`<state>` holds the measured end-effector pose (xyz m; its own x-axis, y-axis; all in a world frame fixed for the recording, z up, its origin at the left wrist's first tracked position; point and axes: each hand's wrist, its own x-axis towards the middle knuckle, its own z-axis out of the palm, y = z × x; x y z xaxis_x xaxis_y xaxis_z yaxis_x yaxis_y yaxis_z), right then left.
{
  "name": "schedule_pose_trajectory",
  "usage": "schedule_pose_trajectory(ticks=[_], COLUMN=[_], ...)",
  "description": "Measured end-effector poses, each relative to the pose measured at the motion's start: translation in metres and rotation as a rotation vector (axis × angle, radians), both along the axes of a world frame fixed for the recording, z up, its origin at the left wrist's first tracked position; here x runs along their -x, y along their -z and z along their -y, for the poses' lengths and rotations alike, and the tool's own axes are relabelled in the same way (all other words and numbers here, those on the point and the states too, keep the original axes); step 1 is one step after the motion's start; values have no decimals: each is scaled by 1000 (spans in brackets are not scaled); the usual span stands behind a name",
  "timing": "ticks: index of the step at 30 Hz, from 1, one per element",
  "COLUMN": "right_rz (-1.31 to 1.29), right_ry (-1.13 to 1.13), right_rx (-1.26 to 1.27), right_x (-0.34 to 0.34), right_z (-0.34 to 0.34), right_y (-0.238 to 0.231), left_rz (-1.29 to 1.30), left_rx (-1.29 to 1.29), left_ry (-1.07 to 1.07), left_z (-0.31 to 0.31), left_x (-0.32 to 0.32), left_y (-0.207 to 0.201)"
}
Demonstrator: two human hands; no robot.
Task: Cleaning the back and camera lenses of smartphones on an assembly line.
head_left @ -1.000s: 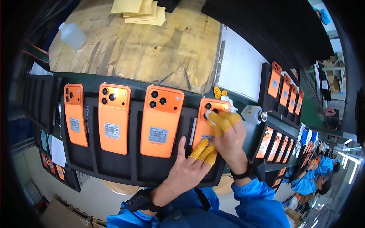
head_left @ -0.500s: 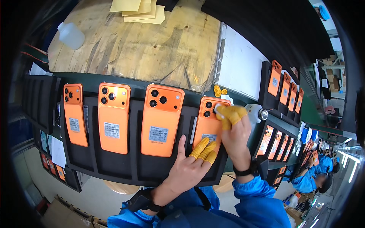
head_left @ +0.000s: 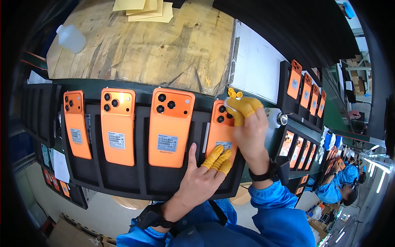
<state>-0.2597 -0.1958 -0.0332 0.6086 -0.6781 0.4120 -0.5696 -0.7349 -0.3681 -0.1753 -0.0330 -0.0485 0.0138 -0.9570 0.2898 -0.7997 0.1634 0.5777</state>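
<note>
An orange smartphone (head_left: pixel 216 132) lies back up at the right end of a black foam tray (head_left: pixel 140 181), partly covered by my hands. My left hand (head_left: pixel 201 175) rests on its lower part, thumb spread, fingers in yellow finger cots stretched over the phone and its label. At the camera lenses my right hand (head_left: pixel 251 127), also in yellow finger cots, pinches a small white wipe (head_left: pixel 231 108). Three more orange smartphones lie to the left in the same tray: a near one (head_left: pixel 170 127), a middle one (head_left: pixel 118 127) and a far-left one (head_left: pixel 77 125).
Behind the tray are a wooden board (head_left: pixel 144 49) with yellow paper sheets (head_left: pixel 150 10) and a white plastic bottle (head_left: pixel 70 39). Loose yellow finger cots (head_left: pixel 234 94) and a metal-topped bottle (head_left: pixel 273 118) stand near my right hand. More phone trays (head_left: pixel 302 113) and a co-worker (head_left: pixel 335 191) are at right.
My right hand has moved slightly up and left with the wipe, over the camera lenses. The left hand stays on the phone. The whole view has shifted a little.
</note>
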Motion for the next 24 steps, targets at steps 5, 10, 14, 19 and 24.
schedule_pose_trajectory(ticks=[5, 10, 14, 19, 24], right_rz=[55, 79, 68, 75, 75], right_ry=[-107, 44, -85, 19, -33], right_rx=[17, 23, 28, 43, 54], right_x=[5, 4, -1, 7, -2], right_z=[-23, -9, -20, -12, -13], right_y=[1, -2, -3, 3, 7], left_rz=[110, 8, 3, -11, 27], left_rx=[-135, -35, -12, 6, -30], left_ry=[105, 21, 14, -4, -1], left_z=[0, -1, 2, 1, 1], left_x=[-6, -3, -4, -2, -5], left_y=[-6, -1, 0, 1, -2])
